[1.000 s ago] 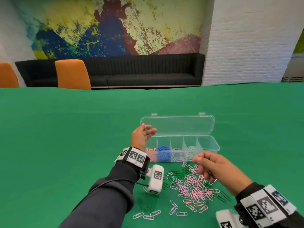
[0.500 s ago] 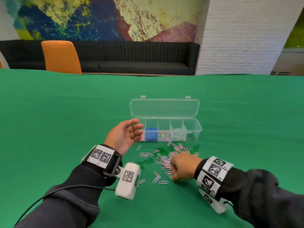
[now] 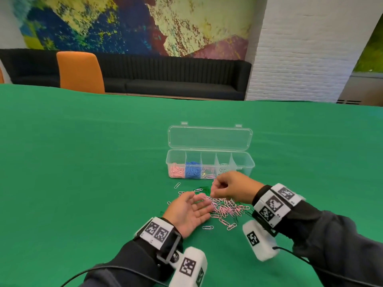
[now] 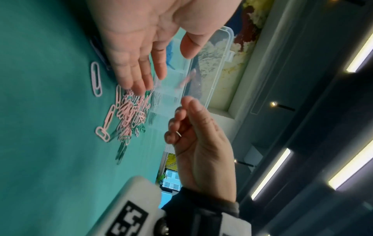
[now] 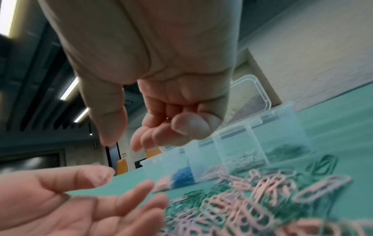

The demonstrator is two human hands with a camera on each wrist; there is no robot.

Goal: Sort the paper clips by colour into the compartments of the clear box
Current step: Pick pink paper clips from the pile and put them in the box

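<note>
Left wrist view alone shows a clip (image 4: 178,133) in the curled right hand (image 3: 232,188). The left hand (image 3: 189,212) lies palm-up, empty, beside the pile (image 3: 226,209) before the box (image 3: 244,162).

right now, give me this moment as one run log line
left hand: open, palm up beside clip pile | right hand: curled above pile, a clip glints inside | clear box: lid open, partly sorted

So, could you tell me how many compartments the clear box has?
5, in one row across the box: first holds pink clips, second blue, third pink, fourth white, fifth is partly behind the right hand.
</note>
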